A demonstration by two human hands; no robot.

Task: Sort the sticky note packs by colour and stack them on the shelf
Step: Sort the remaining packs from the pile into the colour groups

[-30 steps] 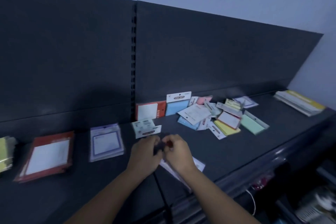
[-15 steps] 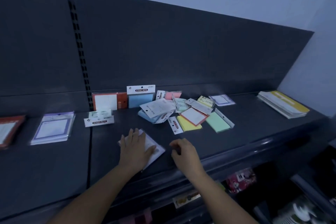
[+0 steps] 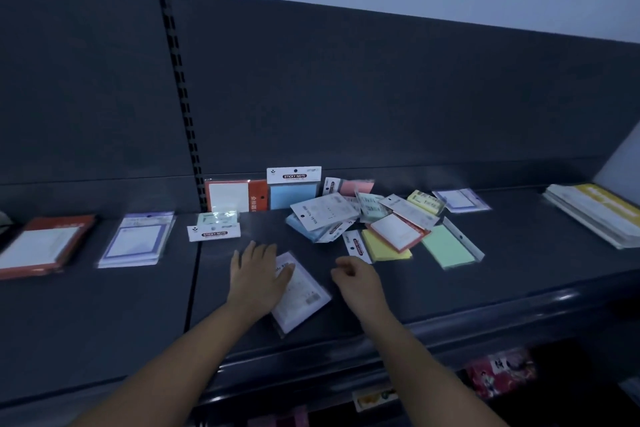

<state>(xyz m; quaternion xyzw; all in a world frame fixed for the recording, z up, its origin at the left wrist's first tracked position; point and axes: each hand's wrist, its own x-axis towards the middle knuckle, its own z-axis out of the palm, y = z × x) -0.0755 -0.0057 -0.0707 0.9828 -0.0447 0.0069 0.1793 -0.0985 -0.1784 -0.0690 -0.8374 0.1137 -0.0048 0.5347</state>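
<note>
My left hand (image 3: 258,276) lies flat, fingers spread, on a white pack with a purple border (image 3: 301,295) on the dark shelf (image 3: 519,281). My right hand (image 3: 358,279) hovers just right of that pack, fingers loosely curled, holding nothing. Behind the hands lies a loose pile of packs (image 3: 346,215): a yellow one (image 3: 386,246), a green one (image 3: 448,246), a red-bordered one (image 3: 398,230), blue and pink ones. At the left sit a purple-bordered stack (image 3: 136,239), a red-bordered stack (image 3: 41,246) and a pale green pack (image 3: 214,224).
A red pack (image 3: 235,196) and a blue pack (image 3: 294,189) lean against the back panel. A stack of yellow and white folders (image 3: 595,211) lies at the far right. Below the shelf's front edge, a lower shelf holds pink goods (image 3: 498,373).
The view has swung right. My hands, together over the pack a second ago, have parted: the left now presses flat on the purple-bordered pack, the right has come off it.
</note>
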